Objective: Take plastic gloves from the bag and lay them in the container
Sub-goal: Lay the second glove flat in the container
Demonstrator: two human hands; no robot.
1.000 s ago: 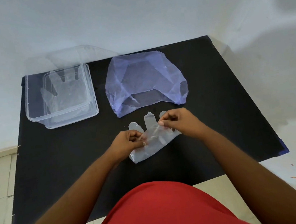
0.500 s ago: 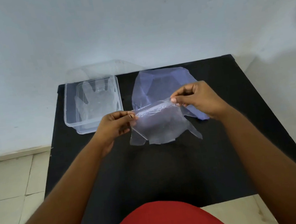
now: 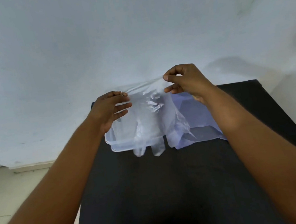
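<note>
A black table (image 3: 171, 184) is filling the lower view, with a bluish bag (image 3: 201, 123) lying flat on it beside a clear container (image 3: 117, 144). Both hands are holding a plastic glove (image 3: 149, 115) up above them: the left hand (image 3: 109, 109) and right hand (image 3: 186, 82) are each pinching its cuff, fingers dangling down.

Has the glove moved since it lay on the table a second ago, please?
Yes: the glove has risen off the table, now hanging before the container.

Pale blue-white wall (image 3: 96, 43) behind black table (image 3: 171, 184); light tiled floor (image 3: 12, 186) at left.
</note>
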